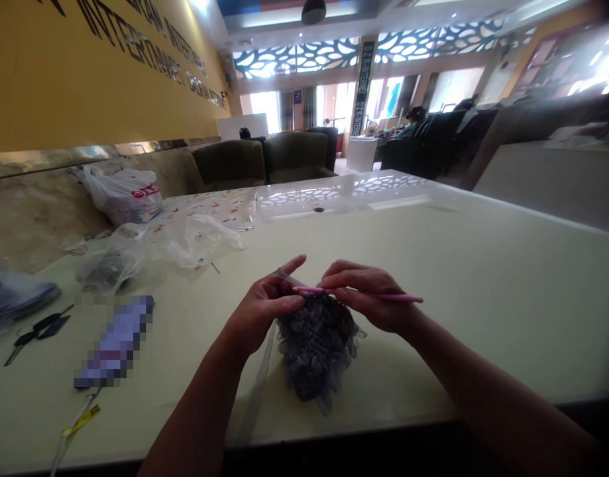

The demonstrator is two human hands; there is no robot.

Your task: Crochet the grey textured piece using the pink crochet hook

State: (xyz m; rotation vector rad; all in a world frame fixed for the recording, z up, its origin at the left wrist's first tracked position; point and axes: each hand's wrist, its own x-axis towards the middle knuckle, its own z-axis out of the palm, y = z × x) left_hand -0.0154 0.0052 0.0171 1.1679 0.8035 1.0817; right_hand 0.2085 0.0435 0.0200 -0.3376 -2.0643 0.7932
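Observation:
A grey, ruffled crochet piece [314, 351] hangs below my hands, over the table near its front edge. My left hand [264, 301] pinches its top edge between thumb and fingers, with the index finger stretched out. A translucent grey ribbon yarn [259, 381] passes over that hand and trails down to the table's edge. In my right hand [371, 291] is a pink crochet hook [406, 298], held nearly level. The hook's tip reaches left above the piece, close to my left thumb. Fingers partly hide the stitches at the top edge.
On the left lie a blurred-out phone-like object [118, 341] with a white cable [75, 424], keys [40, 328] and clear plastic bags [197, 238]. A filled white bag [128, 195] stands by the wall. Green armchairs [297, 156] are beyond the table [463, 278]; people sit farther back.

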